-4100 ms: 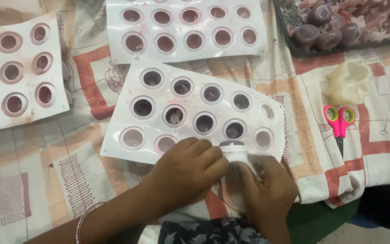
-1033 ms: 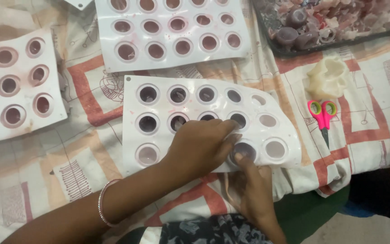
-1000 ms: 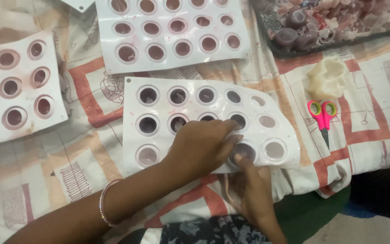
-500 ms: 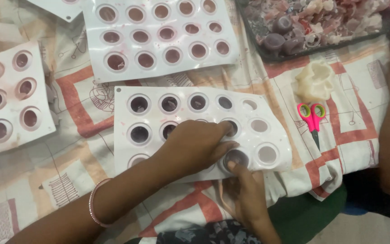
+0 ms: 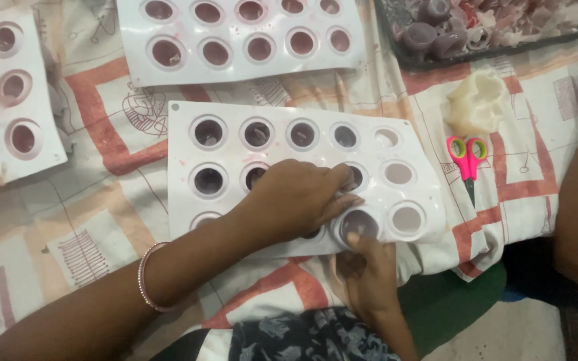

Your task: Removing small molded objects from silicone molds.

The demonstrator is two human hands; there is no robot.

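Left hand (image 5: pixel 299 197) lay flat, palm down, on the white silicone mould (image 5: pixel 235 167), fingers spread toward 3 o'clock and pinning the sheet; it clasped nothing. Right hand (image 5: pixel 362 267) came in from 6 o'clock under the mould's near edge, thumb on the rim of the purple-filled cavity (image 5: pixel 359 224); whether those fingers were pinching closed underneath couldn't be told, they were hidden. That cavity sat in the near row, with an emptied cavity (image 5: pixel 407 218) at its 3 o'clock. Most other cavities held dark casts.

Judgement: the step was popping the cast out from below. Done well, it wanted the left hand kept close beside the cavity so the sheet didn't buckle, and a slow, centred push upward from underneath, peeling the rim back rather than digging.

Second mould (image 5: pixel 235 33) at 12 o'clock, third mould (image 5: pixel 8 93) at 9, pink scissors (image 5: pixel 467 155) at 3, tray of finished pieces (image 5: pixel 483 30) at 1.
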